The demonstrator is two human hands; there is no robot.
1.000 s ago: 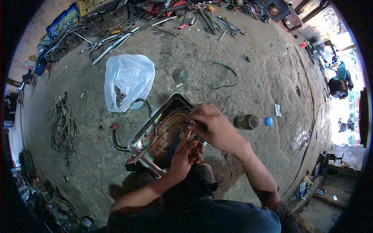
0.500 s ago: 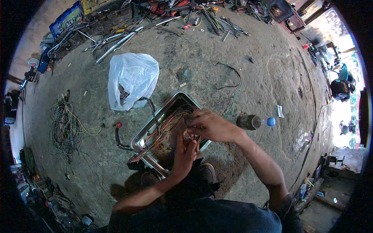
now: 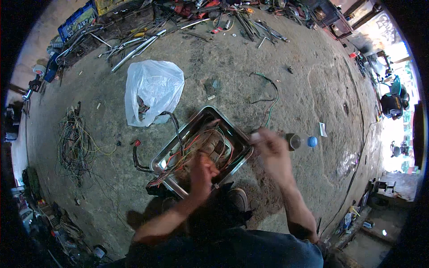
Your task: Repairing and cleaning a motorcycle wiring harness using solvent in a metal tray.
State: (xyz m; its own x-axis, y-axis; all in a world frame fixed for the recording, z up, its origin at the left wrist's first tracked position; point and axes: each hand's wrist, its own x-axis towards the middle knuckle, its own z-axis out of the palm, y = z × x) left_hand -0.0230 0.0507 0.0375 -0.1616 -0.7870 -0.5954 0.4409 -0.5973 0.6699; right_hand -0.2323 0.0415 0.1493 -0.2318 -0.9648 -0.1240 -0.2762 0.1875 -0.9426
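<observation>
My left hand (image 3: 203, 172) is closed at the wires (image 3: 194, 143) in the steel tray (image 3: 192, 119); what its fingers hold is hidden. My right hand (image 3: 270, 147) is blurred over the tray's right corner, near a bottle with a blue cap (image 3: 299, 141), and its grip is unclear. Brown grime and coloured wires lie in the tray. A thick dark cable (image 3: 176, 123) runs from a white plastic bag (image 3: 154, 89) into it, and another cable with a red connector (image 3: 135, 152) lies left of it.
A tangled wire bundle (image 3: 76, 147) lies at the left, and a loose green-and-black wire (image 3: 272, 102) beyond the tray. Wrenches and other tools (image 3: 138, 47) crowd the back edge. Crates (image 3: 330, 20) stand at the back right, and my shoe (image 3: 237, 198) is below the tray.
My right hand has moved right, apart from my left, toward the bottle, uncovering the tray's right part. My left hand has moved slightly left and stays low at the wires.
</observation>
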